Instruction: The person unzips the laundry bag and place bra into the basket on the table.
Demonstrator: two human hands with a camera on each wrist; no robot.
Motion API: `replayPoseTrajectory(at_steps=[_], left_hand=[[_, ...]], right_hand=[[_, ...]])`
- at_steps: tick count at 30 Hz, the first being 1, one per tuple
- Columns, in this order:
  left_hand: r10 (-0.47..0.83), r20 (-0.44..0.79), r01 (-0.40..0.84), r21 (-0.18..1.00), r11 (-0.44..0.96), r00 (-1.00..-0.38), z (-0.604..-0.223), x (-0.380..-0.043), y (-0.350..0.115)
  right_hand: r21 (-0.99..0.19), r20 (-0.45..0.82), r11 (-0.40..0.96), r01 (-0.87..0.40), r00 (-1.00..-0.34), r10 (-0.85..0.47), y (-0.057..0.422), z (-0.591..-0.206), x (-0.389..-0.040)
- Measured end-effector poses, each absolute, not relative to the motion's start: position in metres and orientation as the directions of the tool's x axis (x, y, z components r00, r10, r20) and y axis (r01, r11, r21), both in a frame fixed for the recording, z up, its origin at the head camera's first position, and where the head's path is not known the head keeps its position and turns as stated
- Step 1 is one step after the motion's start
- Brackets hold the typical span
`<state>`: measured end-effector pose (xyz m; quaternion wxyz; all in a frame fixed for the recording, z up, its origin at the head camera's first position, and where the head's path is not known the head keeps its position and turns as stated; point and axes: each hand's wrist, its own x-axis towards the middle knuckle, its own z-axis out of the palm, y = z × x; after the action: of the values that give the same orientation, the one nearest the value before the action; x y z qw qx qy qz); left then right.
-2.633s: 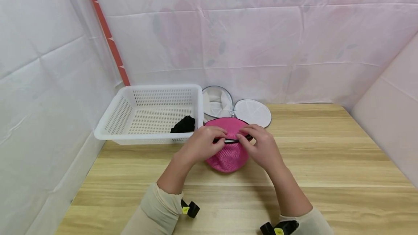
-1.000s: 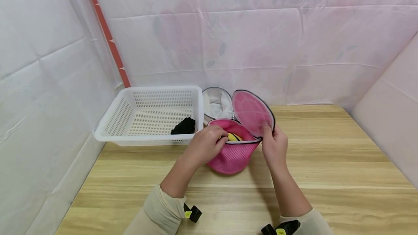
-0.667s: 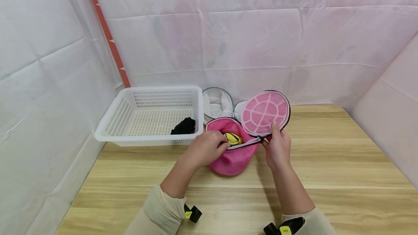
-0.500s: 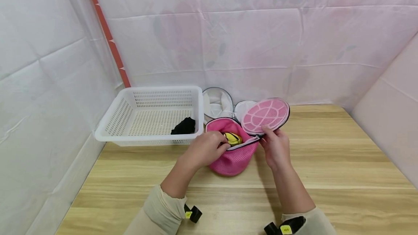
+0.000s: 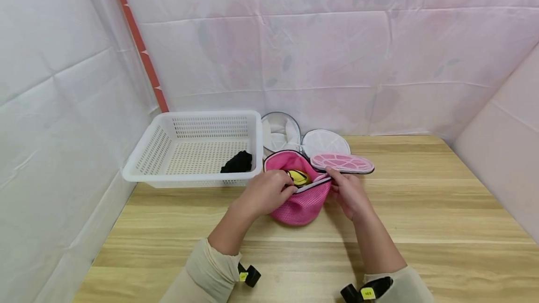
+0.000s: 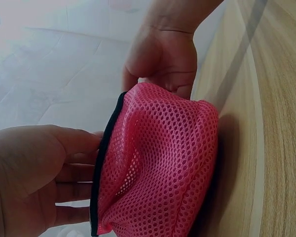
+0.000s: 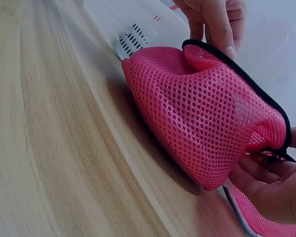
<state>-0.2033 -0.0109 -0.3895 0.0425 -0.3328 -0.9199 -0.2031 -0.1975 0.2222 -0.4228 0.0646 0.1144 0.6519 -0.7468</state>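
A pink mesh laundry bag [image 5: 298,209] stands on the table, unzipped, with its round lid [image 5: 347,162] folded out to the right. Inside lies a yellow item with black lines [image 5: 298,177], its kind unclear. My left hand [image 5: 269,191] pinches the bag's black-edged front rim, thumb on the outer side. At the right end of the rim, beside the lid's hinge, my right hand [image 5: 350,194] grips the edge with thumb and fingers. The right wrist view shows the mesh side [image 7: 187,108] sagging, with the right hand's fingers [image 7: 259,173] under the zip end.
To the left stands a white perforated basket [image 5: 202,179] holding a crumpled black cloth [image 5: 237,162]. Behind the bag are an open white round bag [image 5: 278,137] and its white lid [image 5: 326,142], close to the sheeted back wall [image 5: 320,60]. Wooden table surface [image 5: 421,200] extends to the right.
The pink lid, nearly shut at first, has swung back and down to the right, exposing the yellow item. My right hand has moved from the lid to the rim; the left stays at the front edge.
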Motion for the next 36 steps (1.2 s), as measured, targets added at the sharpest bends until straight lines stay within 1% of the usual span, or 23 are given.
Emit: replayPoseTrajectory(at_steps=[3, 5, 9, 13, 16, 23, 27, 30, 36], left_hand=[[0.594, 0.218, 0.631, 0.339, 0.698, -0.774, -0.390, -0.204, -0.011], [0.593, 0.220, 0.631, 0.336, 0.699, -0.774, -0.390, -0.204, -0.011], [0.593, 0.227, 0.634, 0.332, 0.699, -0.773, -0.390, -0.204, -0.010], [0.595, 0.232, 0.637, 0.329, 0.697, -0.770, -0.390, -0.204, -0.010], [0.590, 0.240, 0.636, 0.334, 0.695, -0.771, -0.390, -0.204, -0.010], [0.513, 0.290, 0.589, 0.399, 0.702, -0.808, -0.389, -0.204, -0.011], [0.473, 0.320, 0.570, 0.416, 0.708, -0.821, -0.388, -0.206, -0.013], [0.482, 0.302, 0.568, 0.417, 0.709, -0.823, -0.386, -0.210, -0.013], [0.557, 0.186, 0.580, 0.409, 0.705, -0.809, -0.381, -0.220, -0.007]], right_hand=[[-0.963, -0.231, -0.159, 0.220, -0.971, 0.055, 0.221, -0.422, -0.197], [-0.962, -0.208, -0.196, 0.191, -0.976, 0.067, 0.220, -0.423, -0.197], [-0.943, -0.157, -0.307, 0.127, -0.985, 0.074, 0.219, -0.423, -0.198], [-0.895, -0.113, -0.440, 0.081, -0.992, 0.048, 0.220, -0.422, -0.198], [-0.858, -0.091, -0.510, 0.060, -0.995, 0.037, 0.221, -0.422, -0.198], [-0.820, -0.080, -0.570, 0.037, -0.996, 0.049, 0.222, -0.420, -0.198], [-0.800, -0.057, -0.599, 0.020, -0.997, 0.043, 0.222, -0.420, -0.198], [-0.777, -0.024, -0.630, -0.011, -0.999, 0.048, 0.222, -0.420, -0.197], [-0.710, 0.026, -0.699, -0.084, -0.995, 0.092, 0.225, -0.421, -0.197]])
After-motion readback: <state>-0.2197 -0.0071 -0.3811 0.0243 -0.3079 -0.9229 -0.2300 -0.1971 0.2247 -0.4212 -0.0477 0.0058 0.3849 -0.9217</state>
